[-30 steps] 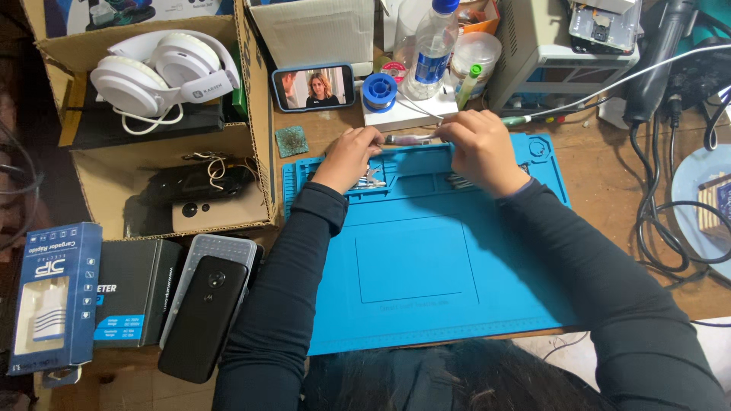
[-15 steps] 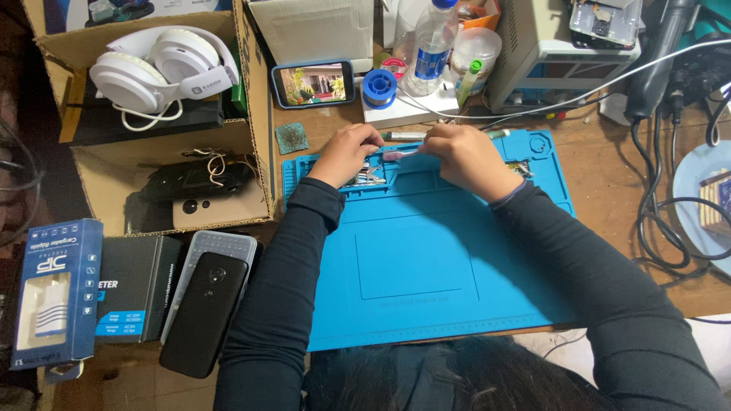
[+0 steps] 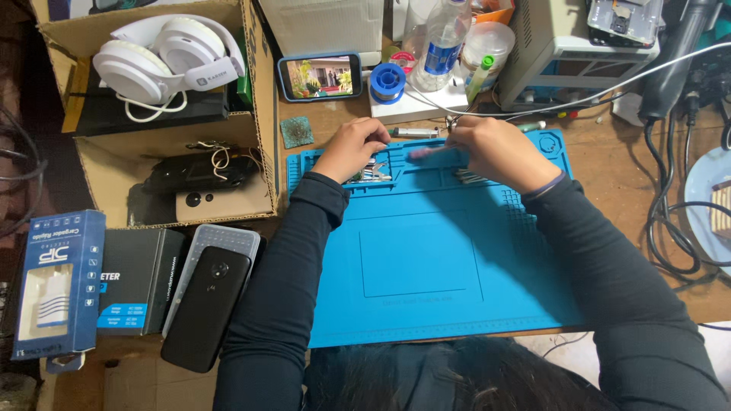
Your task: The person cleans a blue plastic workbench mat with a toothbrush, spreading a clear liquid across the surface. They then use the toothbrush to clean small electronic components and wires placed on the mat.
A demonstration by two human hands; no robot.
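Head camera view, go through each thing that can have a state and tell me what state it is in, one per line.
Left hand: curled over the metal tools in the mat's top tray.
Right hand: pinching a thin pinkish tool.
Blue mat: flat, centre bare.
Propped phone: screen lit.
Black phone: lying back up.
Cardboard box: open.
Plastic bottle: upright.
White headphones: resting in the box.

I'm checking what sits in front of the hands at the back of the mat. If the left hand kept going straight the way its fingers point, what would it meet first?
The left hand points up and right; likely first is the slim grey pen-like tool, depth unclear.
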